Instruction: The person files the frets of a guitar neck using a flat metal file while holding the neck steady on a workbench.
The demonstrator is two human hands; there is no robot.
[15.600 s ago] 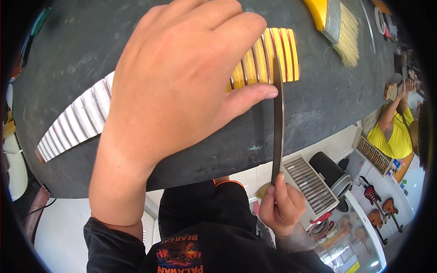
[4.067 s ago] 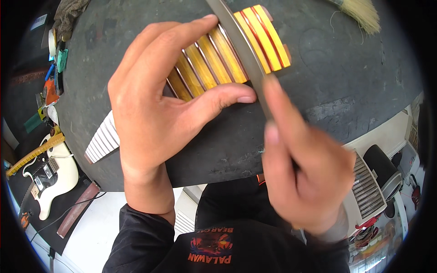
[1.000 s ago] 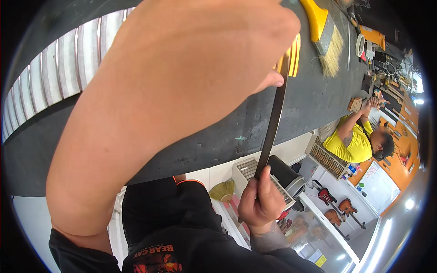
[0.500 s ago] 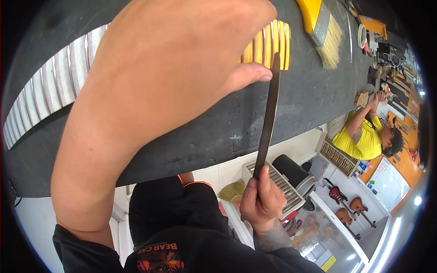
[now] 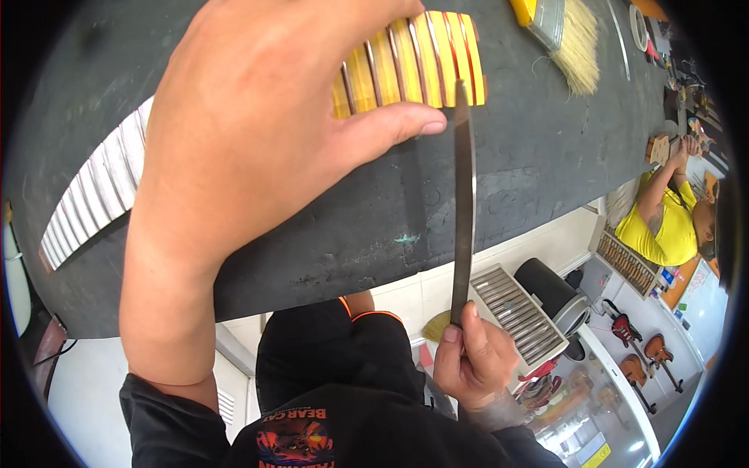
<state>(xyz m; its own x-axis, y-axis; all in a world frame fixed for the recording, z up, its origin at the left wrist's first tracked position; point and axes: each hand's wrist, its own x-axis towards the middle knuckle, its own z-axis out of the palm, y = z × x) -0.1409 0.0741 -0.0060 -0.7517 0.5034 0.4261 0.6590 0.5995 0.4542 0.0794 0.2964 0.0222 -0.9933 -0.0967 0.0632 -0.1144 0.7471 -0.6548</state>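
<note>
so, fretboard (image 5: pixel 406 66) under l hand (image 5: pixel 250 109), btwn fingers (image 5: pixel 359 27)

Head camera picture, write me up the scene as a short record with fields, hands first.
Left hand: laid across the guitar neck, thumb by its near edge
Right hand: gripping a dark file, tip over the yellow end
Neck colours: whitish bands left, yellow right
Surface: dark table
Upper right: brush
Far right: person in yellow
</note>
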